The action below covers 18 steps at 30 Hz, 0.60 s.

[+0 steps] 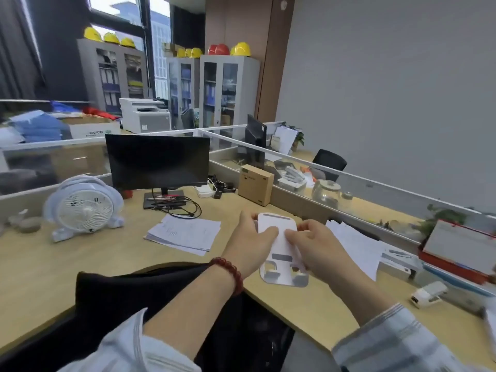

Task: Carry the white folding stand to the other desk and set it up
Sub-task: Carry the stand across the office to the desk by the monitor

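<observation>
The white folding stand [279,238] is over the wooden desk [80,264] in front of me, its rounded back plate up and its two-hooked lip low near the desk's front edge. My left hand [251,245], with a red bead bracelet on the wrist, grips the stand's left side, thumb across the plate. My right hand [314,247] grips the right side, fingers pressed on the plate. Both hands cover the middle of the stand, so its hinge and rear leg are hidden.
A black monitor [158,162] and a white desk fan [84,208] stand at the back left. Paper stacks [185,233] lie left and right of the stand. A cardboard box [255,183], glass partition [375,183], red-based calendar [461,251] and black chair back [161,291] surround.
</observation>
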### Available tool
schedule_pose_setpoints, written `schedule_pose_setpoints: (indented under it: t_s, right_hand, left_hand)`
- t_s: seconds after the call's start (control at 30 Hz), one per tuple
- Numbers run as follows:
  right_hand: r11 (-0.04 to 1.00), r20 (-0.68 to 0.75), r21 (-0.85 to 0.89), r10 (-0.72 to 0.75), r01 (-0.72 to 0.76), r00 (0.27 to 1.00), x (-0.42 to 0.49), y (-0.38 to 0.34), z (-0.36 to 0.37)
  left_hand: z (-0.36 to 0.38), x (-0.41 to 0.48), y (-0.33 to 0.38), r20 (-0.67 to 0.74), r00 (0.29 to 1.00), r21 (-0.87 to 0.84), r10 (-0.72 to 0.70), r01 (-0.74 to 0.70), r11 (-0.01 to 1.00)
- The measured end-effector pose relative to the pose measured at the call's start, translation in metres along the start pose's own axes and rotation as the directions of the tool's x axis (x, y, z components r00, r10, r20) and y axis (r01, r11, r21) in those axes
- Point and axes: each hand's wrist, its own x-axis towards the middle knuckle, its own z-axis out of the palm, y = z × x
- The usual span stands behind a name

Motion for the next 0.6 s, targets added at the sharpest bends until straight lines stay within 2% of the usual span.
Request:
schedule_pose_setpoints:
  t_s: [0.2,0.37,0.6]
  right_hand:
    - [1.000,0.099,0.029,-0.012,0.009,0.995,0.155,0.000,0.032]
    - [0.995,0.207,0.083,-0.074,0.058,0.975,0.312,-0.005,0.078]
    - [0.993,0.392,0.075,-0.115,0.093,0.913,0.510,-0.023,0.141]
  left_hand:
    - [-0.016,0.149,-0.025,-0.051,0.998,0.053,-0.032,0.035,0.998]
    - [-0.036,0.290,-0.051,-0.194,0.979,0.064,-0.055,0.069,0.996]
    - [-0.076,0.470,-0.077,-0.312,0.934,0.155,-0.176,0.232,0.960]
